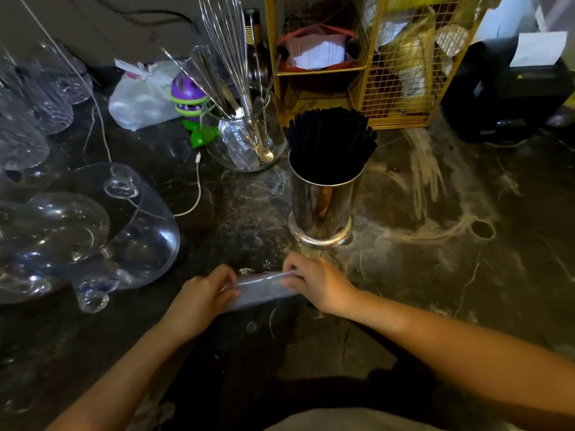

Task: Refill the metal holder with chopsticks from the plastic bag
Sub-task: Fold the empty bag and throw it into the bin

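Note:
A shiny metal holder stands upright on the dark marble counter, packed with black chopsticks that fan out above its rim. Just in front of it lies a clear plastic bag, flat and folded, and I cannot tell whether anything is inside. My left hand grips the bag's left end. My right hand pinches its right end, close to the holder's base.
A glass bowl with a whisk and metal utensils stands behind and left of the holder. Large clear glass vessels crowd the left side. A white charging cable trails across. A yellow wire rack and black printer stand at the back.

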Action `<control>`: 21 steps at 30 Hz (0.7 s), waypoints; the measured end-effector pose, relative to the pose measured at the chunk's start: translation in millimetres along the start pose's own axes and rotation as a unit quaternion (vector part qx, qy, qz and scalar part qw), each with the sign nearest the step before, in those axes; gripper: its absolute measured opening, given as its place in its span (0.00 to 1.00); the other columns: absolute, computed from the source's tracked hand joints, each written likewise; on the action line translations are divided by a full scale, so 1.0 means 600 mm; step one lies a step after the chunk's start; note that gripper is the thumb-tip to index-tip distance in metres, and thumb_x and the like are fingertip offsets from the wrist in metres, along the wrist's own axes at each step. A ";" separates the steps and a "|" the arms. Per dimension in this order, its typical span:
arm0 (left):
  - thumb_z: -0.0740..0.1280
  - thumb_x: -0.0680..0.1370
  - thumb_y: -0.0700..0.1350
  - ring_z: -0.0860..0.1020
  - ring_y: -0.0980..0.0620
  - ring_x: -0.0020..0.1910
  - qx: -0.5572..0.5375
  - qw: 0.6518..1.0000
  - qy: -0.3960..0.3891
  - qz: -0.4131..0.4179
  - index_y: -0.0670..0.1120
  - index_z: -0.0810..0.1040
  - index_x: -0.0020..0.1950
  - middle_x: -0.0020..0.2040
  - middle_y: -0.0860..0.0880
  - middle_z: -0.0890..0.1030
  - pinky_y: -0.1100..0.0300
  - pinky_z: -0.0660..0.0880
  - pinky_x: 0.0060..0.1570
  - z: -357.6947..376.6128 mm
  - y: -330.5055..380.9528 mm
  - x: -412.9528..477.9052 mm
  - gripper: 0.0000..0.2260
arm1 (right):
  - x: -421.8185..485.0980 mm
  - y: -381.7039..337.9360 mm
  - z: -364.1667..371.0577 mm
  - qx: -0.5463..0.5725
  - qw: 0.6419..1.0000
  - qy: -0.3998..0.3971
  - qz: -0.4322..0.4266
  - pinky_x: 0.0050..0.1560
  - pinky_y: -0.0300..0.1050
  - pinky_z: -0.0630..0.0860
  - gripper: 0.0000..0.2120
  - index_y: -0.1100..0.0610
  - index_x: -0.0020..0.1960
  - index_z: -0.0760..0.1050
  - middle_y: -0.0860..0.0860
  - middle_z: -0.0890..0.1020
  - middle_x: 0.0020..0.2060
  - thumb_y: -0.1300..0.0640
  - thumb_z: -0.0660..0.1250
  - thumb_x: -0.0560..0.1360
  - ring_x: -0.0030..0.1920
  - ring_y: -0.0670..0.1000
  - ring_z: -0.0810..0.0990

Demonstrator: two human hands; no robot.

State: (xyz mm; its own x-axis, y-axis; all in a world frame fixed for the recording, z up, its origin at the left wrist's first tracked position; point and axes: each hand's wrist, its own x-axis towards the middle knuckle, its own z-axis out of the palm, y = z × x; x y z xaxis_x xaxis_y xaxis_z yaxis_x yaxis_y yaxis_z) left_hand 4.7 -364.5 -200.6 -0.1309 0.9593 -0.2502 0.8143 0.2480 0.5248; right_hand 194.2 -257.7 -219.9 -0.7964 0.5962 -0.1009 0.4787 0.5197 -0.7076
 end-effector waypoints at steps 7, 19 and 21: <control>0.72 0.67 0.47 0.74 0.54 0.32 -0.031 0.997 0.006 -0.071 0.48 0.70 0.57 0.33 0.49 0.74 0.64 0.68 0.33 -0.003 -0.012 0.031 0.22 | 0.031 -0.011 -0.004 0.015 0.993 -0.029 0.113 0.43 0.48 0.75 0.19 0.58 0.59 0.67 0.57 0.81 0.46 0.57 0.68 0.71 0.43 0.53 0.77; 0.75 0.64 0.42 0.75 0.58 0.42 0.004 0.994 -0.094 0.046 0.59 0.73 0.42 0.43 0.53 0.77 0.67 0.71 0.43 -0.017 -0.017 0.065 0.16 | 0.033 -0.023 -0.007 -0.089 0.986 -0.064 0.127 0.53 0.48 0.74 0.17 0.59 0.55 0.75 0.55 0.81 0.53 0.54 0.71 0.68 0.54 0.54 0.78; 0.74 0.64 0.41 0.77 0.60 0.40 -0.001 0.991 -0.126 0.046 0.61 0.71 0.38 0.40 0.55 0.78 0.68 0.72 0.42 -0.019 -0.015 0.070 0.17 | 0.030 -0.022 -0.003 -0.089 0.985 -0.074 0.131 0.52 0.48 0.74 0.14 0.59 0.51 0.78 0.54 0.82 0.50 0.54 0.71 0.68 0.52 0.54 0.79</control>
State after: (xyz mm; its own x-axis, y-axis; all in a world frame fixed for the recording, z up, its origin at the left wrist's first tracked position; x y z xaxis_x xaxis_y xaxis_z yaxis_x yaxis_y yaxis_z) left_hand -14.6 -324.9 -206.9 0.0892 0.9138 -0.3962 0.8148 0.1618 0.5567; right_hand 174.1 -252.7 -210.8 -0.6761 0.6353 -0.3732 0.7213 0.4672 -0.5114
